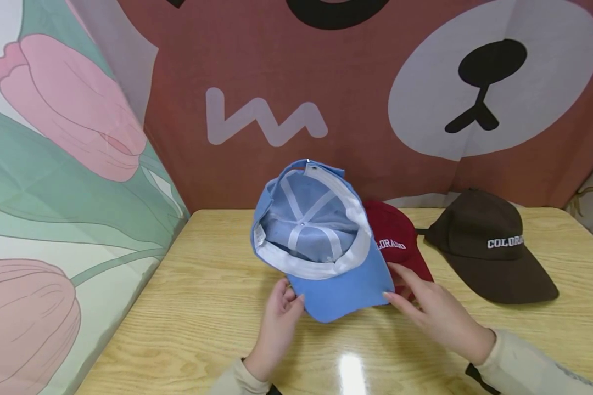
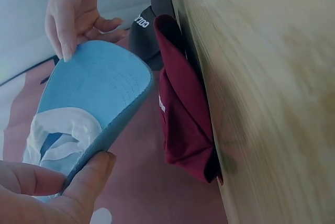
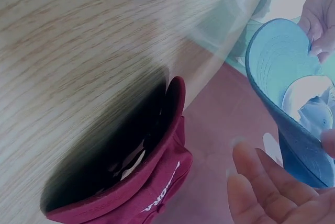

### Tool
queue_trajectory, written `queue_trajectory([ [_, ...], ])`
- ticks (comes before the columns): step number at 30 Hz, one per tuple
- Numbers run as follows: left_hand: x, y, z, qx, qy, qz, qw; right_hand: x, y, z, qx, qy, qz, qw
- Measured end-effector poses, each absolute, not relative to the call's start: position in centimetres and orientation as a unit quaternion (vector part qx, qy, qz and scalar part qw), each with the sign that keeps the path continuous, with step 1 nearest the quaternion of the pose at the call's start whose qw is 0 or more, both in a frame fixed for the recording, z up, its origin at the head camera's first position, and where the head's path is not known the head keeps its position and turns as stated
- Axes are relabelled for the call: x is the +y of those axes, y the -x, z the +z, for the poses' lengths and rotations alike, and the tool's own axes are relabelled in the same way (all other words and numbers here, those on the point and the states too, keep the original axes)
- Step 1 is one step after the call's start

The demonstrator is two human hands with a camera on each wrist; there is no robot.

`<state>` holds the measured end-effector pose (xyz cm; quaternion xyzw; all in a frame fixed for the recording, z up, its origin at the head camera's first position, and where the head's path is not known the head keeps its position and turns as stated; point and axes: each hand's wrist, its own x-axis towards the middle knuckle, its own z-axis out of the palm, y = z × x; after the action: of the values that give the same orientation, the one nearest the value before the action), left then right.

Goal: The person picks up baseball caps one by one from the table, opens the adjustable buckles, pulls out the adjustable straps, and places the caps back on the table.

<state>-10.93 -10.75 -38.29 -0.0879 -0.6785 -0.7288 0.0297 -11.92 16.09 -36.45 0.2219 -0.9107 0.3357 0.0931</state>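
A light blue baseball cap is held up over the table, its white-taped inside facing me and its brim pointing down toward me. My left hand pinches the left edge of that brim between thumb and fingers, which the left wrist view shows closely. At the brim's right edge is my right hand; its thumb touches the edge. The right fingers stretch out apart from the cap in the right wrist view. Partly hidden behind the blue cap, a dark red cap with white lettering sits on the table.
To the right of the red cap lies a dark brown cap with white lettering. The wood-grain table ends at a brown bear-print cloth behind. A tulip-print cloth borders the left side.
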Motion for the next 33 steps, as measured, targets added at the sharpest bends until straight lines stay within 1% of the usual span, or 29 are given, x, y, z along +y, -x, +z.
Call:
queue_trajectory([
  [4, -10.5, 10.6, -38.3, -0.677, 0.093, -0.73, 0.032, 15.9, 11.9, -36.4, -0.907, -0.223, 0.343, 0.098],
  [8, -10.3, 10.3, -38.2, -0.678, 0.097, -0.728, 0.031, 15.8, 11.8, -36.4, -0.901, -0.228, 0.348, 0.12],
  [16, -9.7, 9.8, -38.1, -0.694, 0.119, -0.709, 0.025, 15.6, 11.7, -36.5, -0.868, -0.262, 0.375, 0.191],
  [21, -9.3, 9.8, -37.6, -0.72, 0.116, -0.685, 0.002, 15.7, 11.9, -36.6, -0.855, -0.268, 0.366, 0.25],
  [23, -9.2, 9.8, -37.7, -0.723, 0.116, -0.681, -0.005, 15.9, 12.0, -36.5, -0.856, -0.264, 0.357, 0.265],
  [29, -8.8, 9.5, -38.0, -0.716, 0.148, -0.682, 0.006, 16.7, 12.4, -36.0, -0.854, -0.255, 0.321, 0.319],
  [33, -8.9, 9.6, -37.8, -0.716, 0.141, -0.684, 0.012, 17.4, 12.5, -35.5, -0.856, -0.257, 0.29, 0.341],
])
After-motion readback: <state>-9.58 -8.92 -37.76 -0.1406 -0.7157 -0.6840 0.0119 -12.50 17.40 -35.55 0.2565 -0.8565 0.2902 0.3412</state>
